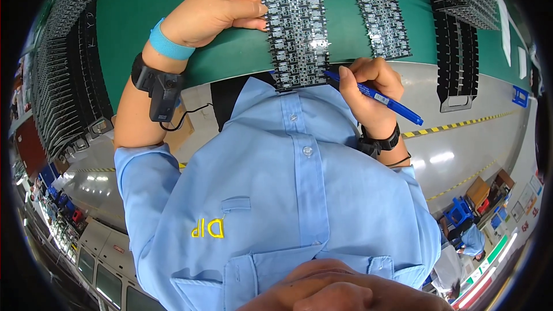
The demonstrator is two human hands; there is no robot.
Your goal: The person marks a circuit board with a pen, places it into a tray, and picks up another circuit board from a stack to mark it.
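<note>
My left hand (pixel 224 8) grips the upper left edge of a long circuit board panel (pixel 296 26), thumb on the face and fingers curled at the edge. The panel carries many small components in repeated rows. Its lower end reaches past the table edge in front of my shirt. In my right hand (pixel 373 89) is a blue marker pen (pixel 391 105), held between thumb and fingers. The pen slants, its far end pointing out to the lower right, its other end at the panel's lower right edge. Whether the tip touches the panel I cannot tell.
A second circuit board panel (pixel 380 17) lies on the green tabletop (pixel 144 0), right of the held one. Black slotted racks stand on both sides: the left rack (pixel 69 80) and the right rack (pixel 458 52), both with boards. A cable (pixel 187 118) hangs below my left wrist.
</note>
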